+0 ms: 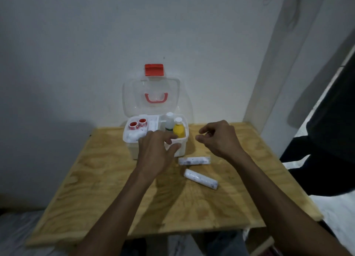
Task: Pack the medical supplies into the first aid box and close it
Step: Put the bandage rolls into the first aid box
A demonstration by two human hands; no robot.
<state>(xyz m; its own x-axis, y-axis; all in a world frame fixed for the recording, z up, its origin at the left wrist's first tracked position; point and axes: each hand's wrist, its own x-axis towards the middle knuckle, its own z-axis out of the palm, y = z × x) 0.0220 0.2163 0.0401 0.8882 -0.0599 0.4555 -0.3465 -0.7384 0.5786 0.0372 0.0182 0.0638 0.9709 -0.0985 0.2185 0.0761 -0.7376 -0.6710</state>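
Note:
The white first aid box stands at the back of the wooden table with its clear lid up against the wall. Inside are two red tape rolls, white cotton, a white bottle and a yellow bottle. Two white wrapped bandage rolls lie on the table in front of the box. My left hand hovers over the box's front edge, fingers apart, holding nothing. My right hand floats to the right of the box, fingers loosely curled, empty.
The wooden table is pushed against a white wall. A red latch tops the raised lid and a red handle shows through it. A dark-clothed person stands at the right beyond the table's edge.

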